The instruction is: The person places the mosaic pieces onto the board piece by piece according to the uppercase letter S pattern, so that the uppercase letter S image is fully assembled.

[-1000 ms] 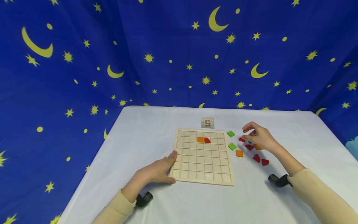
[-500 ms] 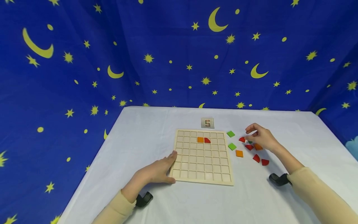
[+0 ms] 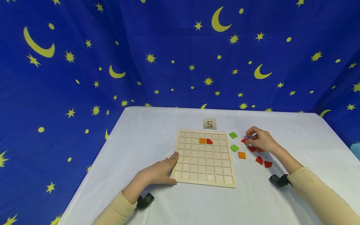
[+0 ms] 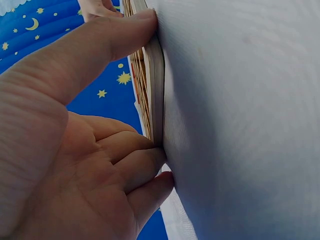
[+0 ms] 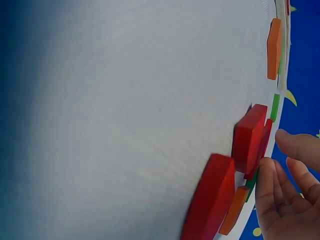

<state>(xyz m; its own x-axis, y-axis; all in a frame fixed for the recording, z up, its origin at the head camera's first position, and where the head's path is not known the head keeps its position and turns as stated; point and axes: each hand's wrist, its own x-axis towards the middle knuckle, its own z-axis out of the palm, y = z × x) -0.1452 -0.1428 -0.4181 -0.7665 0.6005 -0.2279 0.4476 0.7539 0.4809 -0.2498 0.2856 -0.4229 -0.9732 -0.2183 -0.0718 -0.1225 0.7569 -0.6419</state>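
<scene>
My left hand rests against the left edge of a wooden grid board, its thumb by the near corner. In the left wrist view the thumb and fingertips touch the board's side. An orange square tile and a red quarter-circle tile sit side by side in the board's second row. Over loose tiles to the right hovers my right hand, fingers bent, thumb apart. Its fingertips are at a dark green tile, beside a red tile; whether they touch it I cannot tell.
A small card with a coloured S pattern lies behind the board. Light green squares, an orange square and several red quarter-circles lie right of the board. A starry blue cloth hangs behind the table.
My right hand has shifted slightly toward me and lower over the tiles, covering the dark green tile in the head view. The left hand and board have stayed put.
</scene>
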